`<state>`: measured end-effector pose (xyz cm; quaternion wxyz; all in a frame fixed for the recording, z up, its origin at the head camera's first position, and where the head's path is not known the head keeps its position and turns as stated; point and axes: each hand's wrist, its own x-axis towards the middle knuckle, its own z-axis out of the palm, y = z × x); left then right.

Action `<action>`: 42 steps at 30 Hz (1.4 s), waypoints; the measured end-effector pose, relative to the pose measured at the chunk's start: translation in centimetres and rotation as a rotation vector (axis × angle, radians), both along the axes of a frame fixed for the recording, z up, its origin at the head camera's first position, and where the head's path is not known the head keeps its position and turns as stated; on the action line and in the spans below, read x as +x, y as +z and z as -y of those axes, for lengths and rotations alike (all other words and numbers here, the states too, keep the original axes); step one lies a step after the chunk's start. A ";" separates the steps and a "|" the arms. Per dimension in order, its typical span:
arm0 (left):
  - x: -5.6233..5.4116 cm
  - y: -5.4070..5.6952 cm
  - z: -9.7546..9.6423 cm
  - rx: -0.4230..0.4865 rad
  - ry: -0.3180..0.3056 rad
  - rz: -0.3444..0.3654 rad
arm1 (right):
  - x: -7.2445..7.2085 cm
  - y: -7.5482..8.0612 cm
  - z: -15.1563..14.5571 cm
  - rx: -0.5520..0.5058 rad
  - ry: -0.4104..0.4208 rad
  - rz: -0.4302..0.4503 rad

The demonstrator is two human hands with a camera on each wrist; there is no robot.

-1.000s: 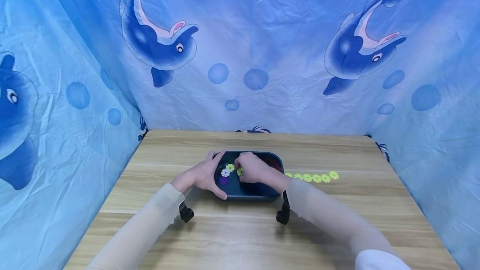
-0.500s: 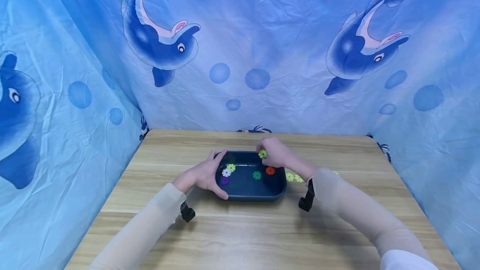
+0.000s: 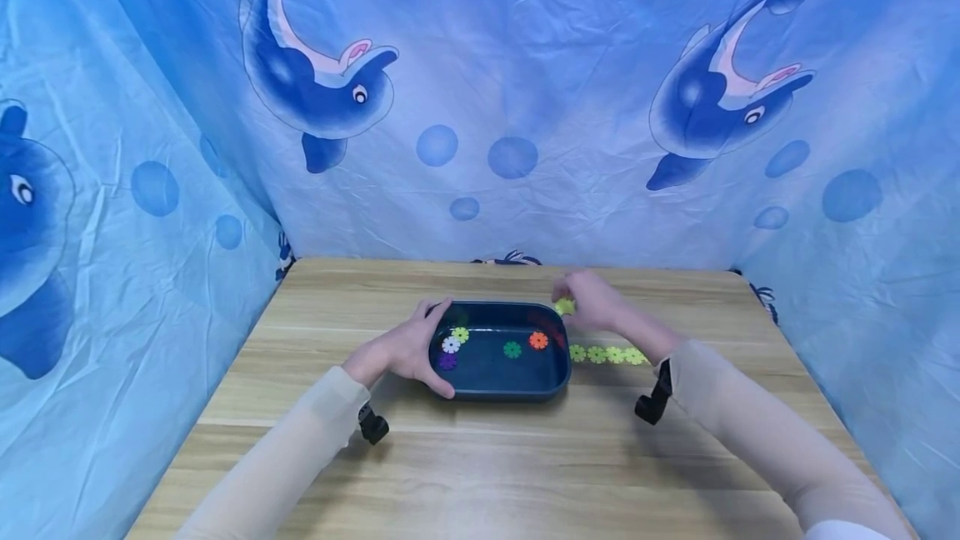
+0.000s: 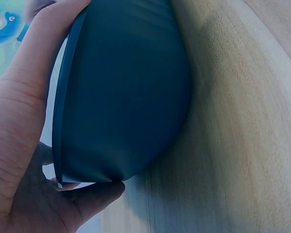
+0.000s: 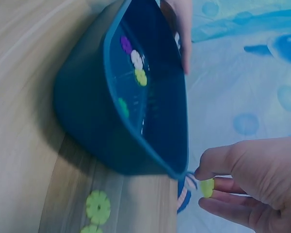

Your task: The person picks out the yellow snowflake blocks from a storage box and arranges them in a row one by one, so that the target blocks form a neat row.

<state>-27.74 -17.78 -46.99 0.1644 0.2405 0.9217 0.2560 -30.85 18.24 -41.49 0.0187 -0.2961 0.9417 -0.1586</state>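
Observation:
My left hand grips the left end of a dark blue plastic tub, thumb at the near side and fingers at the far corner. In the left wrist view the tub wall fills the middle. Just beyond the tub's right end, my right hand pinches a yellow-green snowflake disc, raised off the table. Inside the tub lie a purple disc, a white disc, a yellow one, a green disc and an orange disc.
A row of several yellow-green discs runs rightward on the wooden table from the tub's right end, partly behind my right forearm. A blue dolphin-print curtain encloses the table's back and sides.
My right hand has come up out of the tub with a yellow-green disc and moved right, past the tub's rim. The left hand and the tub have stayed in place.

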 end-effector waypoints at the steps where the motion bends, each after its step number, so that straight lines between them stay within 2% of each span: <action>1: 0.0 0.0 0.0 0.000 0.000 0.001 | 0.1 0.0 -0.4 -0.005 -0.008 0.011; 19: 0.1 0.0 0.1 -0.006 -0.002 0.000 | 0.5 -1.4 -6.9 0.008 -0.093 0.059; 29: 0.0 -0.2 0.2 -0.014 0.004 0.010 | 1.1 -1.9 -9.2 0.014 -0.105 0.001; 42: 0.0 -0.1 0.2 -0.017 0.004 0.012 | 1.9 -2.6 -11.4 0.033 -0.135 -0.003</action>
